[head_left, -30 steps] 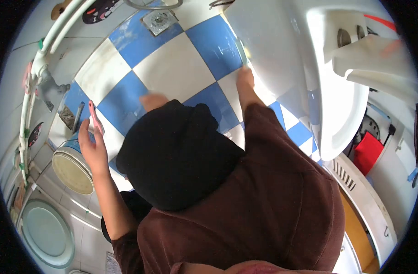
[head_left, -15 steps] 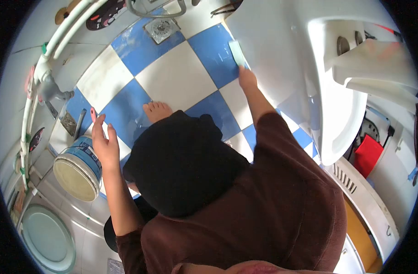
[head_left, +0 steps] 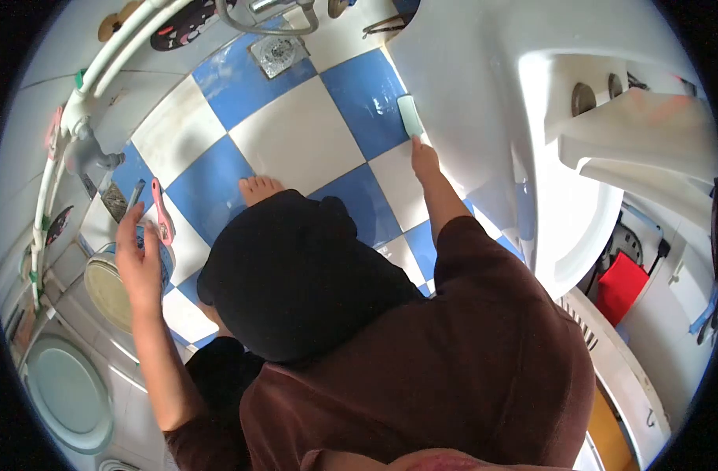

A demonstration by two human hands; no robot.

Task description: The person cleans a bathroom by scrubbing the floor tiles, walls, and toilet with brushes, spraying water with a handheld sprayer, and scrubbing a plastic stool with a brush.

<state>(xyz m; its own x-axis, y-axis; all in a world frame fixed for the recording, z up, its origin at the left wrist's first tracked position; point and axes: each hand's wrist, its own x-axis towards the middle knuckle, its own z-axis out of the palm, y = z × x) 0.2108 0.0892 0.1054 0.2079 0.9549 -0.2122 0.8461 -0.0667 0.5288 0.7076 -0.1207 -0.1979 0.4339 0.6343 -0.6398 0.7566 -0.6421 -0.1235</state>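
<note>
My right hand (head_left: 425, 160) grips the near end of a pale green scrub brush (head_left: 409, 115), whose flat back faces up on the wet floor along the base of the white wall panel. My left hand (head_left: 141, 267) reaches over the bucket (head_left: 107, 287), fingers apart and holding nothing. That bucket, white-rimmed with a blue side, is partly hidden behind the hand. Just right of my left fingertips lies a pink-handled tool (head_left: 162, 212) on the floor; its working end cannot be made out. A grey bar-like object (head_left: 136, 194) lies beyond those fingertips.
Blue and white tiles (head_left: 292, 129) cover the floor, with a metal drain (head_left: 278, 53) at the far side. A tap (head_left: 92, 153) and white pipes line the left wall. A white sink (head_left: 579, 228) stands at right. A pale green basin (head_left: 70, 392) is lower left.
My left hand has moved left and down, now overlapping the bucket, and more of the pink-handled tool shows. The right hand and scrub brush have come slightly nearer along the panel.
</note>
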